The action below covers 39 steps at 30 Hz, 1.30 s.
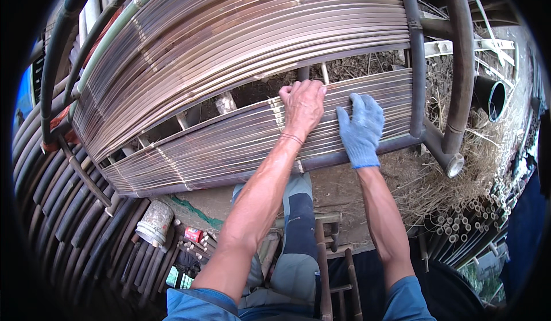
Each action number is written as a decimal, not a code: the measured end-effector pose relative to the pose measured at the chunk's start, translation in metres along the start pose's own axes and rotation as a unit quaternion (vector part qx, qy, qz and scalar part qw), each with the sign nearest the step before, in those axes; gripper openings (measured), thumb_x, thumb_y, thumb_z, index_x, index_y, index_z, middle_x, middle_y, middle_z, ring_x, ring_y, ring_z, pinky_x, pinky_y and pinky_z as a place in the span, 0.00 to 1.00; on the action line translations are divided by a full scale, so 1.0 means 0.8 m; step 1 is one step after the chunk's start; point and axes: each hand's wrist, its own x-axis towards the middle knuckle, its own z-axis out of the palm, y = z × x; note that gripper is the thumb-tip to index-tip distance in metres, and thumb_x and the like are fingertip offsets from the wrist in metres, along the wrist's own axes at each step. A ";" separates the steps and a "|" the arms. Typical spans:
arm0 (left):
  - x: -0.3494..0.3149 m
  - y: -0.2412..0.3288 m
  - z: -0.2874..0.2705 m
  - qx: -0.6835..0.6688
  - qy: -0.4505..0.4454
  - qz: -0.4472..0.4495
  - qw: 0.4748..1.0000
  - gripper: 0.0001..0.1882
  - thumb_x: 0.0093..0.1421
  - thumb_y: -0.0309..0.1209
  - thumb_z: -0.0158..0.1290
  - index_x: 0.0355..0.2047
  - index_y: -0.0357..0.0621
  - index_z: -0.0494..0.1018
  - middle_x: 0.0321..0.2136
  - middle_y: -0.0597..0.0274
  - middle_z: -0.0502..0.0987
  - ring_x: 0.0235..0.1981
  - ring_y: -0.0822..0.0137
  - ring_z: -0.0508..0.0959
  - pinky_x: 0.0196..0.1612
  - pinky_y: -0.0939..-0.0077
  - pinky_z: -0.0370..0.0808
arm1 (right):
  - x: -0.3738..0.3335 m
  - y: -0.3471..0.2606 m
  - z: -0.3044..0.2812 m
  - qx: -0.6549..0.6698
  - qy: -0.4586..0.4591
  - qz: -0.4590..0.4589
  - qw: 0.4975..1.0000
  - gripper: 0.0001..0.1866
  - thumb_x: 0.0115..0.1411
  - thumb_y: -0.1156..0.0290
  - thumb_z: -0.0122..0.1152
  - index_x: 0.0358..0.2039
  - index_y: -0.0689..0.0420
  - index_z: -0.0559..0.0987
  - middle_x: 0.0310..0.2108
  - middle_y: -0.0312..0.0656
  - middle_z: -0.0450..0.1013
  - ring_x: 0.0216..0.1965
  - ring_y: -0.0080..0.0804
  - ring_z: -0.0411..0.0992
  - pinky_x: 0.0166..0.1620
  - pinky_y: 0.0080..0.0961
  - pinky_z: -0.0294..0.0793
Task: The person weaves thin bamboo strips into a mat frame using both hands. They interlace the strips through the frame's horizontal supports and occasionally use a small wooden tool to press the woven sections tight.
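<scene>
A bamboo bench or chair frame fills the upper view, with a broad panel of thin split-bamboo slats point(247, 34) and a narrower slatted band point(212, 146) nearer me. An open gap separates the two. My bare left hand point(302, 105) rests on the narrow band, fingers curled over its far edge slat at the gap; the fingertips are hidden. To its right, my right hand point(361, 128), in a light blue knit glove, lies on the same slats with its fingers stretched out. A dark front pole point(333, 159) borders the band below my hands.
Thick bamboo posts point(459, 62) stand at the right, beside a black tube point(489, 98) and dry straw point(459, 183). Stacked dark poles point(63, 189) line the left, with a dirty white bucket point(155, 223) and a red can point(193, 235). Cut bamboo ends point(465, 217) lie lower right.
</scene>
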 end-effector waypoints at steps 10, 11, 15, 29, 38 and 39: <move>0.015 -0.003 -0.017 -0.023 -0.114 -0.083 0.990 0.17 0.65 0.40 0.54 0.51 0.49 0.75 0.42 0.53 0.75 0.46 0.53 0.71 0.52 0.54 0.59 | 0.023 0.020 -0.024 0.278 -0.322 0.083 0.901 0.17 0.65 0.60 0.57 0.37 0.64 0.79 0.37 0.55 0.73 0.39 0.51 0.75 0.42 0.44 0.75; 0.019 0.002 -0.022 -0.017 -0.136 -0.089 0.987 0.18 0.65 0.40 0.54 0.52 0.48 0.75 0.43 0.53 0.74 0.47 0.53 0.70 0.52 0.53 0.59 | 0.030 0.016 -0.042 0.292 -0.347 0.102 0.886 0.18 0.66 0.59 0.56 0.38 0.64 0.79 0.38 0.55 0.74 0.40 0.51 0.75 0.43 0.42 0.75; 0.022 0.001 -0.024 -0.006 -0.174 -0.087 0.981 0.14 0.66 0.39 0.51 0.47 0.50 0.78 0.44 0.55 0.72 0.49 0.54 0.68 0.52 0.50 0.57 | 0.061 0.010 -0.093 0.347 -0.319 0.168 0.866 0.19 0.65 0.56 0.57 0.32 0.61 0.82 0.50 0.54 0.76 0.48 0.46 0.76 0.50 0.38 0.75; 0.016 0.002 -0.013 -0.012 -0.089 -0.029 0.996 0.09 0.64 0.37 0.54 0.34 0.49 0.81 0.37 0.62 0.73 0.45 0.57 0.69 0.52 0.52 0.57 | 0.003 0.025 -0.086 -0.030 -0.316 -0.182 0.931 0.06 0.62 0.69 0.52 0.31 0.53 0.77 0.25 0.41 0.75 0.25 0.37 0.80 0.26 0.34 0.80; 0.007 0.004 -0.009 0.003 -0.070 -0.010 0.997 0.10 0.63 0.38 0.55 0.39 0.51 0.82 0.40 0.67 0.73 0.45 0.61 0.67 0.49 0.55 0.56 | -0.004 0.080 -0.083 0.082 -0.296 -0.246 0.919 0.06 0.56 0.75 0.54 0.35 0.61 0.76 0.29 0.50 0.74 0.32 0.51 0.75 0.35 0.44 0.74; 0.006 0.005 -0.008 0.009 -0.083 -0.013 0.996 0.10 0.63 0.38 0.55 0.39 0.51 0.82 0.40 0.67 0.73 0.46 0.61 0.67 0.49 0.55 0.56 | -0.014 0.099 -0.068 0.094 -0.262 -0.258 0.925 0.07 0.56 0.75 0.55 0.35 0.62 0.76 0.30 0.51 0.75 0.33 0.53 0.75 0.36 0.44 0.74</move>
